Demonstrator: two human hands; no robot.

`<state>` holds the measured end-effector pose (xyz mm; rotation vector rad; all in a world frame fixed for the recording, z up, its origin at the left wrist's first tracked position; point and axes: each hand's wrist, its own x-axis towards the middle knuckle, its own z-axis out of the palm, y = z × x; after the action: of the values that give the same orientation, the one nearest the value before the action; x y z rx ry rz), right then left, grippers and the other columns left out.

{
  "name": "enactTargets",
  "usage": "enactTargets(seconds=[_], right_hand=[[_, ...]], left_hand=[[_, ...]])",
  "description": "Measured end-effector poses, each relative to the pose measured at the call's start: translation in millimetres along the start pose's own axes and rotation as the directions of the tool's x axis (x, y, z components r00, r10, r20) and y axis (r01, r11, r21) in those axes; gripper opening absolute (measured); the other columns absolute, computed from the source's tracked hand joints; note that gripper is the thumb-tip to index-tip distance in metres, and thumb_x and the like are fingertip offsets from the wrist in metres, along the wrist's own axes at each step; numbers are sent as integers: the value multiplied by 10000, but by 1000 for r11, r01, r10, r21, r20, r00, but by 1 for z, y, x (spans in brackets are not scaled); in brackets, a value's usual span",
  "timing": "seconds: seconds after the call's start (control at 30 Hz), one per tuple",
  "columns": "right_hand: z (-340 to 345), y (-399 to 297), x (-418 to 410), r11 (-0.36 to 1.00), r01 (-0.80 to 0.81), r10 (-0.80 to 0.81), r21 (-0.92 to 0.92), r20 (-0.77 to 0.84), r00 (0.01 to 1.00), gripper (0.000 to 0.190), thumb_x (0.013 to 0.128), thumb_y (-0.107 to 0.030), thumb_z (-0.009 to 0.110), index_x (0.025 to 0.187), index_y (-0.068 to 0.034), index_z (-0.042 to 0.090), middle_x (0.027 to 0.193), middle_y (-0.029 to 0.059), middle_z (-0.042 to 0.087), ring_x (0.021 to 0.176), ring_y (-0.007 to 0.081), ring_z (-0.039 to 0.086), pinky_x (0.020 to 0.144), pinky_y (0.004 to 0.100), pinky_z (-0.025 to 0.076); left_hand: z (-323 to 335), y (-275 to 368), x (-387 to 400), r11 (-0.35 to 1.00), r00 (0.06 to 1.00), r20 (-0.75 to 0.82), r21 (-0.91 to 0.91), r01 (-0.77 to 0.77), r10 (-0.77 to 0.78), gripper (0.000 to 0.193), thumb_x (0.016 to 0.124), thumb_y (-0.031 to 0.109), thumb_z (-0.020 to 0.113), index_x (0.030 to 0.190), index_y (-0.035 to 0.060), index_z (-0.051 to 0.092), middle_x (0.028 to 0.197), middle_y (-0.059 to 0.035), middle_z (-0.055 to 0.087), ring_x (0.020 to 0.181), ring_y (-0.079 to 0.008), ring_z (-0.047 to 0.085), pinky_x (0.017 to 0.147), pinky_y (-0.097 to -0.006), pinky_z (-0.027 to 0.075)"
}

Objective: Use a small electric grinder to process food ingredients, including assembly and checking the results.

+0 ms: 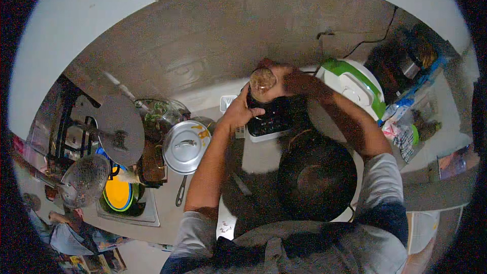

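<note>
Both hands are at a small round jar with pale brown contents, its round end facing up toward me. My left hand grips its left side with the thumb pointing right. My right hand is wrapped around the right and far side; some of its fingers are hidden. Just below the jar sits a black container with a white rim; its contents are too dark to tell. Closer to my body lies a large dark round pan, its inside in shadow.
Left on the counter is a metal pot lid with orange stains, near a dark handle. Beyond that are a perforated metal strainer and a yellow plate. A green-and-white appliance stands by my right forearm, near a checked cloth.
</note>
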<state>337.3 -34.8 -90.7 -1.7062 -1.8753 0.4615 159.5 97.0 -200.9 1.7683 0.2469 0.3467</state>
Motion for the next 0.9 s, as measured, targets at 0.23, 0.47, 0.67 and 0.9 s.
enactTargets(seconds=[0.23, 0.47, 0.67, 0.9], right_hand=[[18, -25, -12, 974, -225, 207, -38, -271, 940, 556, 771, -385, 848, 1186, -75, 645, 1040, 138, 743, 948, 281, 725, 879, 387, 565], [1, 18, -11, 925, -196, 159, 325, 139, 978, 682, 796, -287, 879, 1361, -49, 580, 1271, 99, 695, 1176, 202, 644, 1044, 344, 490], [19, 23, -15, 868, -177, 172, 464, 53, 984, 801, 757, -266, 925, 1420, -46, 535, 1344, 105, 651, 1263, 237, 590, 1125, 375, 430], [22, 18, -10, 892, -146, 160, 428, 3, 987, 854, 734, -274, 928, 1440, -50, 503, 1332, 109, 644, 1256, 240, 592, 1116, 390, 440]], left_hand=[[21, -10, 0, 979, 989, -65, 164, -121, 133, 1276, 720, 210, 934, 1649, 77, 70, 1544, -197, 470, 1405, -293, 484, 1181, -370, 374], [7, -2, 6, 981, 997, -54, 188, -43, 54, 1226, 700, 219, 945, 1623, 79, 150, 1449, -194, 560, 1355, -327, 538, 1152, -408, 418], [-25, 23, 20, 943, 982, 149, 326, 64, -118, 1178, 707, 155, 912, 1614, 72, 163, 1433, -180, 586, 1333, -305, 559, 1155, -396, 419], [-14, 11, 22, 954, 991, 126, 287, -86, 52, 1059, 656, 198, 944, 1522, 36, 356, 1410, -219, 593, 1319, -356, 567, 1139, -415, 430]])
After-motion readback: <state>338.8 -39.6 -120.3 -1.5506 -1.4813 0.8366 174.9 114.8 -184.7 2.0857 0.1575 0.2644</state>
